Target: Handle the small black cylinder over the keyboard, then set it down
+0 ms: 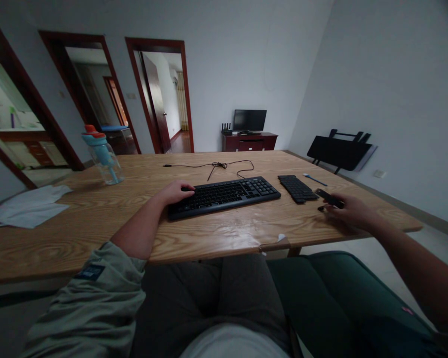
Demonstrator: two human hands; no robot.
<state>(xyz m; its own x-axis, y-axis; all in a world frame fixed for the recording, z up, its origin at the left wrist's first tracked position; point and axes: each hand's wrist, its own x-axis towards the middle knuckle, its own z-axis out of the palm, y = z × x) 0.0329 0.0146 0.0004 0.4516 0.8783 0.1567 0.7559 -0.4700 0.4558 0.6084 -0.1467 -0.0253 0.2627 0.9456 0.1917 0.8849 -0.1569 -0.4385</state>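
A black keyboard [227, 195] lies at a slant on the wooden table in front of me. My left hand [177, 193] is closed around its far left corner, the thumb over the top. At the table's right side, my right hand [345, 211] grips a slim black tool [330, 198] that points left; its exact kind is unclear. Just under the tool's tip is a small dark piece [321, 209], too small to name. Black keycaps [296, 189], laid close together in a block, rest between the keyboard and my right hand. Behind that hand lies a thin blue stick with a pale end [315, 179].
Behind the keyboard runs its bundled black cable [219, 164]. A clear bottle with a red and blue lid [106, 159] stands at the left, near white tissues [30, 205]. Torn tape [276, 243] marks the table's front edge. A green padded seat [332, 293] is beside my legs.
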